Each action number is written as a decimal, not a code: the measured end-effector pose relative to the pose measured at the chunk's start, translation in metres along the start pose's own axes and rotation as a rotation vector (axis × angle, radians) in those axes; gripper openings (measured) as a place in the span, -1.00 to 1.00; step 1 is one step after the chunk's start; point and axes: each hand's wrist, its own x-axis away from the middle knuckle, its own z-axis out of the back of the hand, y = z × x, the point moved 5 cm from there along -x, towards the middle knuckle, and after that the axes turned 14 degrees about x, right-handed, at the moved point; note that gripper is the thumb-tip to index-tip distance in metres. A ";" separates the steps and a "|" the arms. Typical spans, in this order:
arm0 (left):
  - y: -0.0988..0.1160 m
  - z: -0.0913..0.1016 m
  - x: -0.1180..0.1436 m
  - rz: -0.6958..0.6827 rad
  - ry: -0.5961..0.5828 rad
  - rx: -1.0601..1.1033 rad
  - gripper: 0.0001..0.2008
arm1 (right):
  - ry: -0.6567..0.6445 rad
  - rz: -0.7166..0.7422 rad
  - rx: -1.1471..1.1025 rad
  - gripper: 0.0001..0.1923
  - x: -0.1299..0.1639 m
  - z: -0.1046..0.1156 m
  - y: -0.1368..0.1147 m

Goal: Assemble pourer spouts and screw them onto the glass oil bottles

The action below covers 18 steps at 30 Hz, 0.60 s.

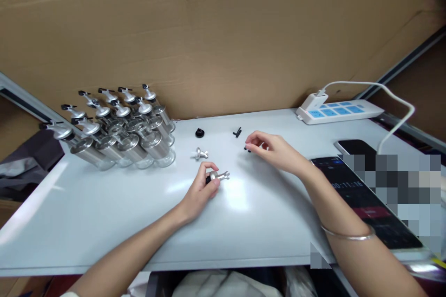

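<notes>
Pale table, bottles at left, cardboard wall behind.

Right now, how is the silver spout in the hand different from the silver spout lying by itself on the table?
The held spout is gripped by the left hand and has a black piece on it. The loose spout lies untouched, bare metal, nearer the bottles. Both are small, shiny and silver.

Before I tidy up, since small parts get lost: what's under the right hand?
A small black part peeks from the right hand's fingertips, on the white table. Anything beneath the palm is hidden.
</notes>
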 end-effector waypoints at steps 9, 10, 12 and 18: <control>0.005 0.009 -0.004 -0.061 0.005 -0.136 -0.66 | -0.315 0.223 -0.262 -0.65 0.019 -0.049 -0.059; 0.007 0.010 -0.005 -0.087 0.014 -0.169 -0.66 | -0.325 0.210 -0.279 -0.66 0.019 -0.050 -0.058; 0.010 0.013 -0.005 -0.131 0.019 -0.239 -0.67 | -0.368 0.184 -0.325 -0.66 0.019 -0.053 -0.056; 0.024 0.013 0.000 -0.395 -0.076 -0.617 -0.74 | -0.598 0.142 -0.676 -0.58 0.020 -0.060 -0.056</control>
